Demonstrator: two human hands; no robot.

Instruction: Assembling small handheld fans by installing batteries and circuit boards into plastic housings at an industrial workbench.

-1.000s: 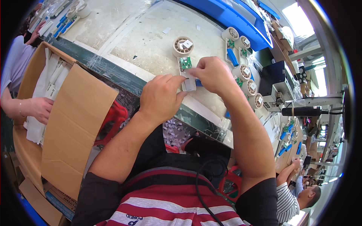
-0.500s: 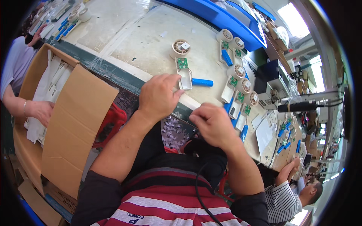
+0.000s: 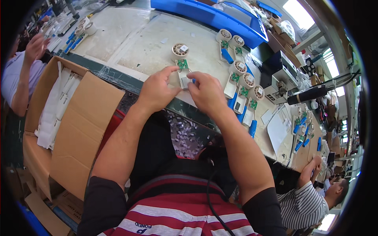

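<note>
Case (image 3: 184, 81) at the bench's (image 3: 130, 43) near edge, between my curled left hand (image 3: 158, 89) and right hand (image 3: 207, 92); whether either grips it, I cannot tell; best steadied from both sides, wire (image 3: 189, 70) unpinched

Blue cylinder (image 3: 193, 81): mostly hidden by right grip (image 3: 206, 92) | white label (image 3: 184, 48): marking too small | blue bin (image 3: 197, 15): top-edge cutoff

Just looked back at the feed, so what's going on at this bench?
A person has the left hand and right hand at the handle of a white device with a round slotted head. Its green circuit board is exposed. A bit of blue shows beside the right fingers. Similar devices lie to the right.
</note>
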